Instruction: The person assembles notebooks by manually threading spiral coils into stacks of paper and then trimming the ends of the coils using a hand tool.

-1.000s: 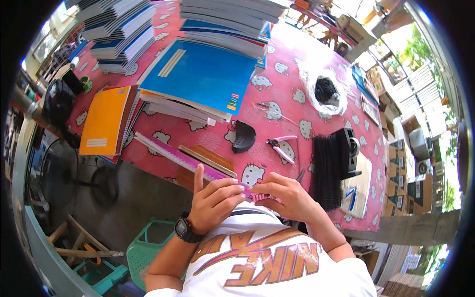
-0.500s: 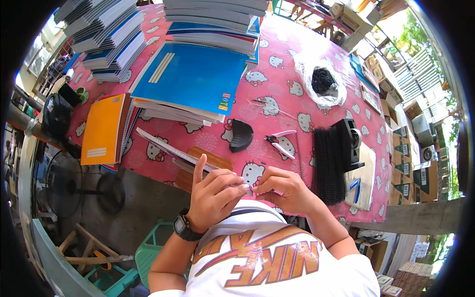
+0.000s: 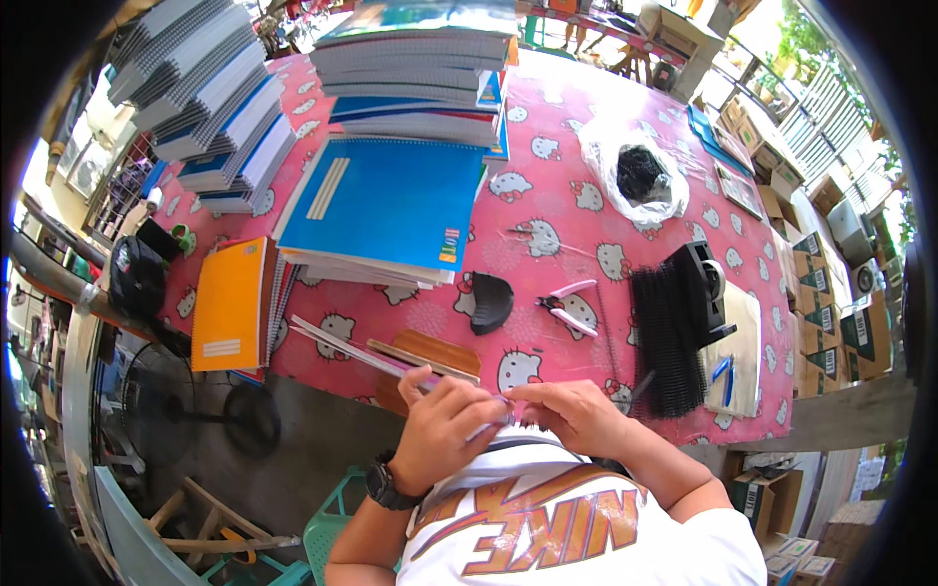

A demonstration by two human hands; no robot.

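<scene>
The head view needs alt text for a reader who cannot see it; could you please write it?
A person's left hand grips a thin notebook seen edge-on, the right hand at its near end, at a pink table holding stacked notebooks, pink-handled pliers and a black, bristly-looking bundle.

Notebooks [image 3: 381, 205] left on table [image 3: 552, 269], coils [image 3: 666, 342] right, pliers [image 3: 548, 302] between

On the pink patterned cloth [image 3: 562, 232], a whitish plastic bag [image 3: 650, 210] sits open around something black, too unclear to identify. Left of the table, a standing fan [image 3: 171, 408] occupies the dark floor [image 3: 303, 439], a green stool [image 3: 327, 532] nearby; brown cardboard boxes [image 3: 865, 337] are piled beyond the right side.
</scene>
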